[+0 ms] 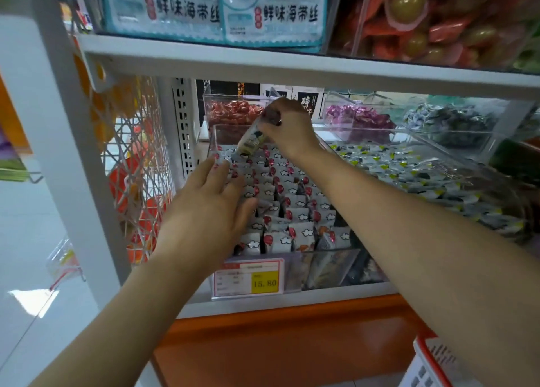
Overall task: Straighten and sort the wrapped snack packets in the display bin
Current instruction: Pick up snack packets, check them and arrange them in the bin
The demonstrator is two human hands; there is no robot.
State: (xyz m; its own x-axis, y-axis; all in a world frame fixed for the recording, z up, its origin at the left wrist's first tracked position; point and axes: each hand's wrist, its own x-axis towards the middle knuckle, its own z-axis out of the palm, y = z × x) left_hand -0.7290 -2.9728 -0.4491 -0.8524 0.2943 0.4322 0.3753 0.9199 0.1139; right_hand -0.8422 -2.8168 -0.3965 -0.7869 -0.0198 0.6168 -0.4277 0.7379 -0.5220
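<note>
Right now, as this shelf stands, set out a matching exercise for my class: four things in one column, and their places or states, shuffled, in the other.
Things
1. left hand
2. right hand
3. price tag
4. purple sweets

Places or states
A. on the front wall of the display bin
B. pinches a lifted packet
C. in a rear bin
D. lies flat on the packet rows

Pairs: 1-D, 2-B, 3-A, 4-C

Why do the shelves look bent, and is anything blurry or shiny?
Head view: the wide lens bows the shelf edge; the packet pinched in the right hand looks blurred; a bright patch glares on the floor; small print on the price tag is unreadable.
</note>
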